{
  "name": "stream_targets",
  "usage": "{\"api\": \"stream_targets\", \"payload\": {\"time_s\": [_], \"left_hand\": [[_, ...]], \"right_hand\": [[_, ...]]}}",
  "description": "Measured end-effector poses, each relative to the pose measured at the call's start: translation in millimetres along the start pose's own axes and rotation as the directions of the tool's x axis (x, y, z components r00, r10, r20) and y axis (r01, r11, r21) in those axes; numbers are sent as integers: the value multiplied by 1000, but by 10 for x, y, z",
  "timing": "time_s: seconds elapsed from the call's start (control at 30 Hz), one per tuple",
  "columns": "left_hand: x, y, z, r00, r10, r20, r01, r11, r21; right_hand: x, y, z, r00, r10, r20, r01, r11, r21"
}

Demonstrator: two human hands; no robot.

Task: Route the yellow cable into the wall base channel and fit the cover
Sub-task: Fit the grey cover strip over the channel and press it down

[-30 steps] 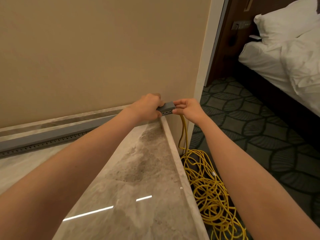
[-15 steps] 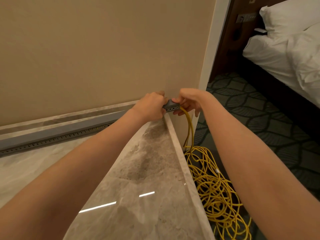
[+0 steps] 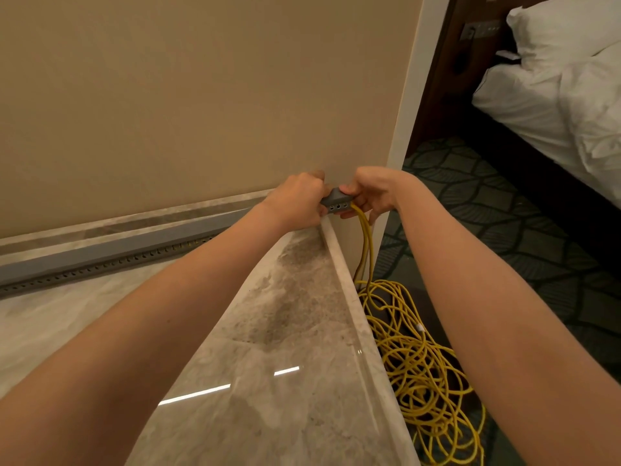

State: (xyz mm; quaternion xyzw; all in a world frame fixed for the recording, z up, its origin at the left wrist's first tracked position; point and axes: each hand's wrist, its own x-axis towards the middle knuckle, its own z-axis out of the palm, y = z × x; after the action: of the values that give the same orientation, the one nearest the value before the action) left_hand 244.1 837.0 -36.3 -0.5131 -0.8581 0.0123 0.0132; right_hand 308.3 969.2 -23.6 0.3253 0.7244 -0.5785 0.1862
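A grey perforated channel [image 3: 111, 248] runs along the foot of the beige wall, from the left edge to the wall's corner. My left hand [image 3: 297, 201] grips the channel's right end [image 3: 336, 200], where three small holes show. My right hand [image 3: 373, 193] holds the same end from the right, thumb on top. Yellow cable [image 3: 366, 243] drops from under my right hand in two strands to a loose tangled pile [image 3: 416, 364] on the carpet. Where the cable ends inside my hand is hidden.
A glossy marble floor [image 3: 279, 348] with a raised marble edge [image 3: 356, 297] lies under my arms. Right of it is dark patterned carpet [image 3: 504, 230]. A white door frame [image 3: 410, 95] ends the wall. A bed with white linen [image 3: 554, 95] stands at the far right.
My right hand has moved up over the channel's end and turned thumb-down onto it, pulling the yellow cable up with it. My left hand has kept its grip.
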Motion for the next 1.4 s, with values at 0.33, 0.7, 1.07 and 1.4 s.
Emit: {"api": "stream_targets", "payload": {"time_s": [0.33, 0.7, 1.07, 1.4], "left_hand": [[-33, 22, 49, 1000, -21, -21, 21, 999, 30], [-57, -4, 96, 991, -102, -91, 92, 990, -109], [-132, 2, 312, 957, -185, -225, 96, 930, -354], [-197, -93, 432, 951, -6, -309, -98, 943, -317]], "right_hand": [[-153, -169, 84, 995, 97, -14, -98, 974, -204], [-161, -120, 260, 986, -48, -161, 9, 971, -237], [-2, -5, 179, 991, 39, -128, -31, 998, 61], [52, 267, 134, 981, -187, -43, 189, 981, 52]]}}
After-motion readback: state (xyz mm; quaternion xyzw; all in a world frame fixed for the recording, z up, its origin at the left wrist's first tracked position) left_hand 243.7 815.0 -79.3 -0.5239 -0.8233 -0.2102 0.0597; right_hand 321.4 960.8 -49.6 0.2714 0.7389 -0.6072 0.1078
